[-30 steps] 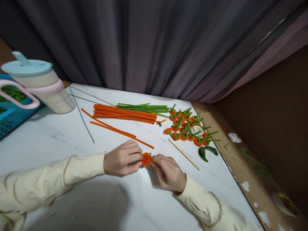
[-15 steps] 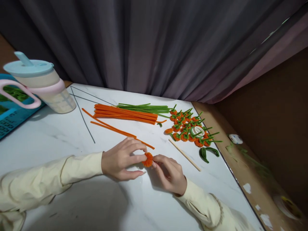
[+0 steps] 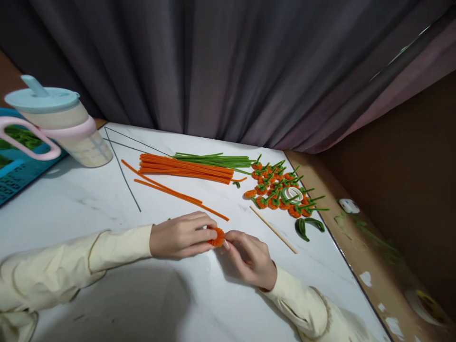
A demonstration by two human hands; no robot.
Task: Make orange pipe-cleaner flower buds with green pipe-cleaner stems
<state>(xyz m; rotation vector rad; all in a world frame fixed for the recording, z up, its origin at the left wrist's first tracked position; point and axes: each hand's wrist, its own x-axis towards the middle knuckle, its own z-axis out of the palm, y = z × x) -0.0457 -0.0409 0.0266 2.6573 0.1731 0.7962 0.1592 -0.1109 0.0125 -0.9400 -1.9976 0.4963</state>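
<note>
Between my two hands is a small round, ribbed orange pipe-cleaner pumpkin [image 3: 218, 237], with no green stem visible on it. My left hand [image 3: 185, 236] is closed on its left side, thumb below and fingers above. My right hand [image 3: 250, 256] pinches at its right edge with thumb and forefinger; the bit between those fingertips is too small to make out. Beyond my left hand lie a few loose orange pipe cleaners [image 3: 167, 191]. A thin wooden stick [image 3: 273, 230] rests to the right of my right hand.
Bundled orange pipe cleaners [image 3: 185, 168] and green pipe cleaners [image 3: 213, 160] lie at the back. Several green-stemmed pumpkins [image 3: 274, 187] cluster at right around a white tape roll [image 3: 292, 194]. Dark green curled pieces [image 3: 302, 230] sit nearby. A handled tumbler [image 3: 71, 128] stands at left.
My left thumb and fingers have closed in around the orange pumpkin, which has tilted and shifted slightly left. My right hand stays nearly in place.
</note>
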